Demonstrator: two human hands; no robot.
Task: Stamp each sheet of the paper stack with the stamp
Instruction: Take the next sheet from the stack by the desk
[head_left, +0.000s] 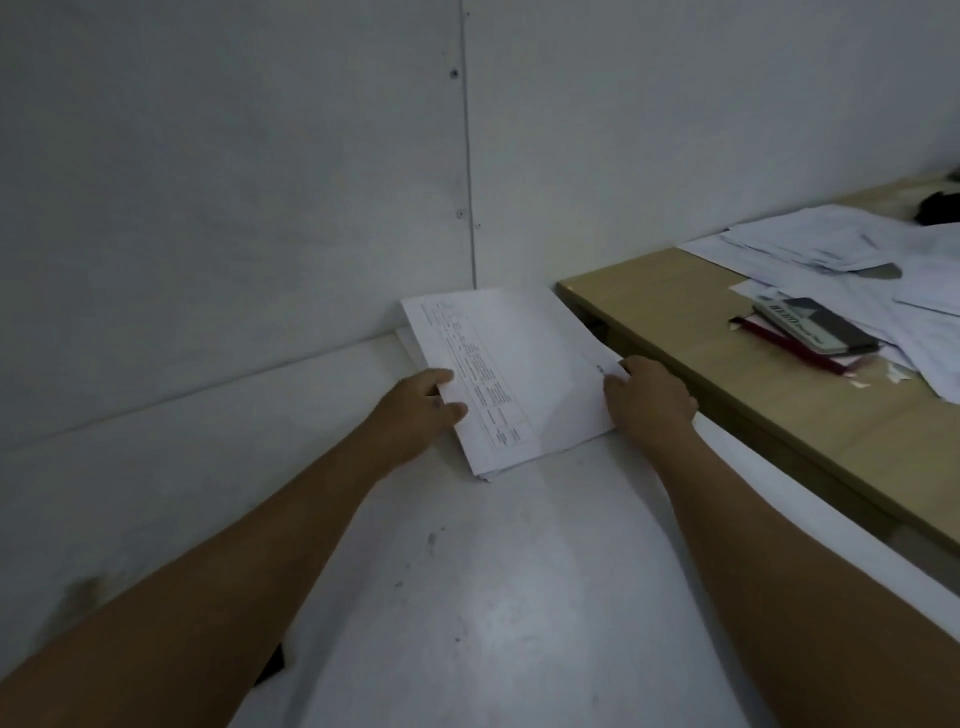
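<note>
Paper stack (514, 374) lies on the white table (467, 571) by the wall, between both hands. The left hand (426, 410) grips its left edge, thumb on top. The right hand (649, 405) pinches its right edge with curled fingers.

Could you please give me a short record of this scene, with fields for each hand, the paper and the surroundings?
left hand: grips the left edge of the paper stack, thumb on top
right hand: holds the stack's right edge
paper stack: lies on the white surface by the wall; top sheet shows a printed table
stamp: not in view
wooden desk: to the right, bearing loose papers and a pile of booklets
</note>
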